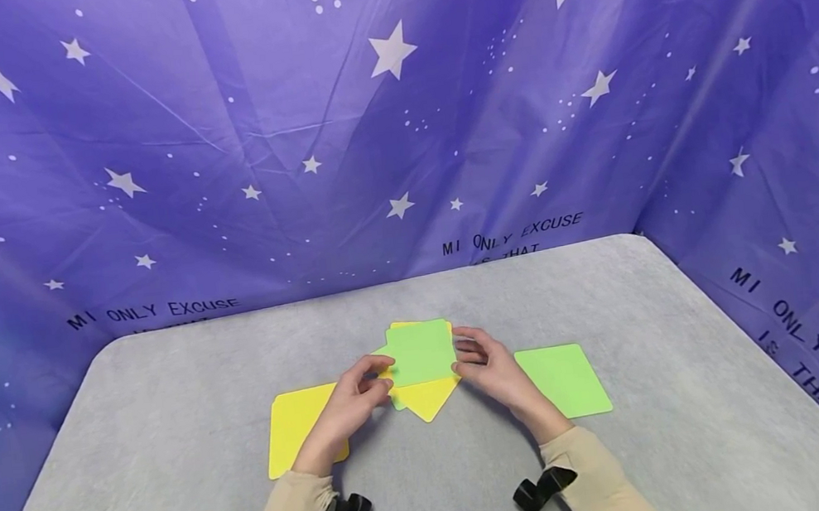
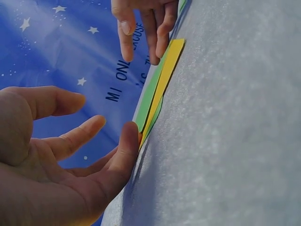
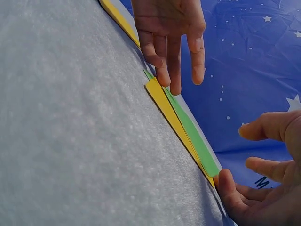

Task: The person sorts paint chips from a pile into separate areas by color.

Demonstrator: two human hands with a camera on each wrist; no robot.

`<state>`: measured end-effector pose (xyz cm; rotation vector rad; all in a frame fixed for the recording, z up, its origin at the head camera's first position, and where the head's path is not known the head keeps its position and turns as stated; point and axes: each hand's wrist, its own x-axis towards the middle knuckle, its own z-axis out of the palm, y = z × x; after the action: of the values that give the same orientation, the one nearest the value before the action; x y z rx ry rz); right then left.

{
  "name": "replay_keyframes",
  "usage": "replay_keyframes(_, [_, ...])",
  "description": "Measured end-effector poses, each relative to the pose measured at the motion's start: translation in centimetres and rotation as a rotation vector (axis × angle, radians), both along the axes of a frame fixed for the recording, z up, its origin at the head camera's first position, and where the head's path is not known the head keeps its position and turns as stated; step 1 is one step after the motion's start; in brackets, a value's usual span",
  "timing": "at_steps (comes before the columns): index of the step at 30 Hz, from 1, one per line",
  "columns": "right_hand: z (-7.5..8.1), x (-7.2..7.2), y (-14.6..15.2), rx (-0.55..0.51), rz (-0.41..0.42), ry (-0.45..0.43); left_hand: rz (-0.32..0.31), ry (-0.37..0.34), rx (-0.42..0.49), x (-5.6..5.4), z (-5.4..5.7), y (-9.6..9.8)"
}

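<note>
While our left fingers (image 1: 370,364) and right fingers (image 1: 474,334) curve loosely apart, gripping nothing, we have them at either side of a green card (image 1: 423,352), lying over fanned lower cards (image 1: 426,400) on the tabletop (image 1: 434,486) between a yellow pile (image 1: 300,425) and another green square (image 1: 567,380).

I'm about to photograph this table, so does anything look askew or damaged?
Only the middle card pile: its top green card lies roughly square, but a yellow card juts a corner out from under it and green corners peek out at angles. That may be deliberate. No damage shows.
</note>
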<state>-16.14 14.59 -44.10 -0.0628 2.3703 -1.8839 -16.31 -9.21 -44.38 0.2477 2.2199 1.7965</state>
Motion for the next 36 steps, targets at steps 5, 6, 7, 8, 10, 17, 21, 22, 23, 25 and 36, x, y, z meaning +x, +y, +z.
replay_keyframes(5, [-0.3, -0.2, 0.1, -0.016, 0.013, -0.022, 0.017, -0.037, 0.043, -0.1, -0.2, 0.0])
replay_keyframes(6, [-0.3, -0.2, 0.2, -0.023, 0.018, -0.026, 0.024, -0.046, 0.055, 0.0, -0.2, 0.0])
replay_keyframes(7, [-0.3, -0.2, 0.2, -0.03, 0.023, -0.03, 0.033, -0.056, 0.069, 0.0, -0.2, 0.0])
replay_keyframes(8, [-0.2, -0.1, 0.2, -0.04, 0.026, -0.037, 0.042, -0.066, 0.084, 0.0, -0.2, 0.0])
replay_keyframes(10, [-0.2, 0.0, 0.3, -0.056, 0.038, -0.045, 0.061, -0.085, 0.11, 0.1, -0.3, 0.0])
replay_keyframes(17, [0.0, 0.3, 0.7, -0.09, 0.055, -0.073, 0.111, -0.146, 0.196, 0.2, -0.4, 0.0])
replay_keyframes(21, [0.0, 0.6, 0.8, -0.105, 0.057, -0.092, 0.098, -0.176, 0.243, 0.3, -0.5, 0.0])
replay_keyframes(22, [0.1, 0.7, 0.8, -0.11, 0.056, -0.097, 0.089, -0.179, 0.25, 0.3, -0.5, 0.0])
replay_keyframes(23, [0.0, 0.7, 0.8, -0.117, 0.057, -0.101, 0.08, -0.179, 0.251, 0.3, -0.6, 0.0])
replay_keyframes(25, [0.0, 0.8, 0.8, -0.124, 0.058, -0.109, 0.062, -0.174, 0.252, 0.4, -0.6, 0.1])
replay_keyframes(36, [-0.1, 1.3, 0.8, -0.149, 0.098, -0.146, -0.054, -0.15, 0.268, 0.6, -1.1, 0.3])
